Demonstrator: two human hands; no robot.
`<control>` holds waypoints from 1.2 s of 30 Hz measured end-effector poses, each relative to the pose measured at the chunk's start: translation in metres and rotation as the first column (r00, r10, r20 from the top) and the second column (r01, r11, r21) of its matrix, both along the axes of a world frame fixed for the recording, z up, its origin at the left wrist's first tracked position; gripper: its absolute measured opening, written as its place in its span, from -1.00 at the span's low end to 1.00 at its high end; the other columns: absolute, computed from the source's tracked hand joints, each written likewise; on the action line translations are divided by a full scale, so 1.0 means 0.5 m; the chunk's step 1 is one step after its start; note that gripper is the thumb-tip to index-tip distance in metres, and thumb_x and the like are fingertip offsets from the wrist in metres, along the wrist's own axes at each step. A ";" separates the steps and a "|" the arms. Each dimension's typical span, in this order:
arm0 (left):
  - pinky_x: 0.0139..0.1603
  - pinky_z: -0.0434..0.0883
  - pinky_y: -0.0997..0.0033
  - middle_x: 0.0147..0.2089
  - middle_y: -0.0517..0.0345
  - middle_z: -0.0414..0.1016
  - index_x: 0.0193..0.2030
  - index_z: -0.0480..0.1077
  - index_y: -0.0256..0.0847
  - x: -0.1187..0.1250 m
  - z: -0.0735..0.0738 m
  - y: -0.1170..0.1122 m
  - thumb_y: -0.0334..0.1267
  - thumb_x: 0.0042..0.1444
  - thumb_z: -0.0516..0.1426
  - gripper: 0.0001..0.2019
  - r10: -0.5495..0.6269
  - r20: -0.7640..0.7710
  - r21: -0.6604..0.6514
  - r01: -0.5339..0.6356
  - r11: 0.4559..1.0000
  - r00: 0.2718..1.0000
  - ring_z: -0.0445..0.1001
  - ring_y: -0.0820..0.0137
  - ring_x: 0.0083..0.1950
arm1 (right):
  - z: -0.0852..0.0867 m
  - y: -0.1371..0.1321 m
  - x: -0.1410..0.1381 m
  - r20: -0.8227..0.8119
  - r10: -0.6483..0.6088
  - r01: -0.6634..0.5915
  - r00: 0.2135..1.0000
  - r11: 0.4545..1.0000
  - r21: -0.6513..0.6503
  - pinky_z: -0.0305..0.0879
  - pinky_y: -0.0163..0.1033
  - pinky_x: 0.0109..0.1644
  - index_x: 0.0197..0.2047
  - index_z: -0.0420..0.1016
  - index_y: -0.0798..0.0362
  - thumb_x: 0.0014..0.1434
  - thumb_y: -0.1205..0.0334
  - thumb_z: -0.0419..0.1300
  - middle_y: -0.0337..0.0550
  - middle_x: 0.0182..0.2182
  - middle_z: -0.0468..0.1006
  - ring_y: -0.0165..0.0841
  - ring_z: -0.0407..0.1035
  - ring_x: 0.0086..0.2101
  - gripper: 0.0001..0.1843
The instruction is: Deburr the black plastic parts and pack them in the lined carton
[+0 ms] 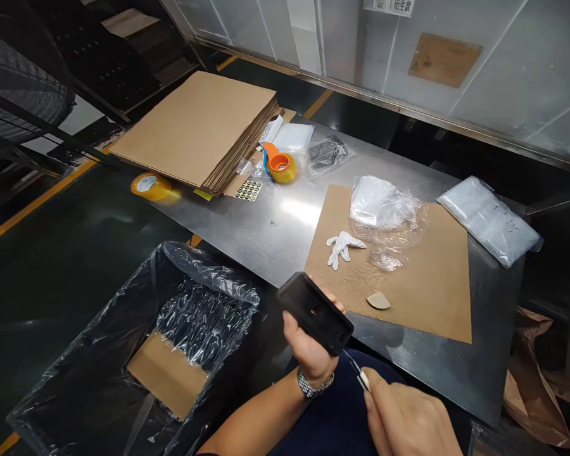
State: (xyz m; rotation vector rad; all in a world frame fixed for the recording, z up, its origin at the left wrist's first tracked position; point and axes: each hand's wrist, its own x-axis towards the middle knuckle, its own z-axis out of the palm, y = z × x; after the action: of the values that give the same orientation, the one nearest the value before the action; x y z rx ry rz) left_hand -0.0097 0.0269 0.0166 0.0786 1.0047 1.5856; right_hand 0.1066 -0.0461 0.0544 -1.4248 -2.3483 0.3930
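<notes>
My left hand, with a metal watch on its wrist, is closed around a flat black plastic part with a small hole in it, held up over the near table edge. My right hand is closed on a thin tool with a white handle and a narrow blade. The blade's tip touches the lower right edge of the black part. Both hands hover above my lap, just in front of the steel table.
A brown paper sheet lies on the table with a white glove, clear plastic bags and a small tan scrap. Farther back are stacked cardboard, orange tape dispenser, a yellow tape roll. A plastic-lined box stands at left.
</notes>
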 end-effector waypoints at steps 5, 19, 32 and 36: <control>-0.46 0.32 0.44 -0.48 0.20 0.39 -0.16 0.39 -0.04 0.003 0.007 0.002 0.12 -0.03 -0.04 -0.58 0.060 -0.059 0.070 -0.056 0.996 0.996 0.32 0.42 -0.48 | -0.011 -0.005 -0.012 0.205 0.013 -0.068 0.979 0.963 0.262 -0.06 -0.31 -0.64 -0.20 0.41 0.34 0.13 0.51 -0.02 -0.33 -0.76 0.26 -0.50 0.15 -0.75 -0.77; -0.46 0.32 0.40 -0.49 0.19 0.36 -0.15 0.40 -0.06 -0.004 0.010 0.001 0.10 -0.01 -0.07 -0.57 0.122 -0.125 0.125 -0.107 0.986 0.985 0.31 0.41 -0.49 | -0.012 -0.012 -0.026 0.284 0.018 -0.089 0.959 0.967 0.239 -0.04 -0.35 -0.62 -0.17 0.44 0.27 0.12 0.56 -0.10 -0.27 -0.74 0.22 -0.51 0.12 -0.70 -0.67; -0.47 0.33 0.43 -0.48 0.18 0.40 -0.16 0.41 -0.08 -0.003 0.013 -0.005 0.10 0.00 -0.05 -0.58 0.070 -0.102 0.080 -0.062 0.995 0.992 0.32 0.41 -0.49 | -0.008 -0.021 -0.032 0.359 -0.017 -0.080 0.933 0.964 0.254 -0.07 -0.29 -0.60 -0.16 0.45 0.25 0.09 0.56 -0.07 -0.27 -0.73 0.21 -0.49 0.11 -0.69 -0.66; -0.50 0.33 0.49 -0.47 0.16 0.44 -0.30 0.45 -0.17 -0.007 -0.001 -0.013 0.11 0.02 -0.04 -0.58 -0.049 -0.021 -0.032 0.048 0.998 0.999 0.37 0.42 -0.48 | 0.006 -0.019 -0.031 0.425 -0.064 -0.053 0.903 0.965 0.258 -0.10 -0.27 -0.58 -0.14 0.45 0.25 0.10 0.55 -0.05 -0.28 -0.73 0.22 -0.48 0.10 -0.68 -0.67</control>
State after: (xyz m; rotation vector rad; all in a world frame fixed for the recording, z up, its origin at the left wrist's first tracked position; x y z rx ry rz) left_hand -0.0132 0.0206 0.0160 0.0982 1.0366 1.5273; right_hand 0.0910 -0.0554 0.0575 -1.5027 -2.6070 -0.2663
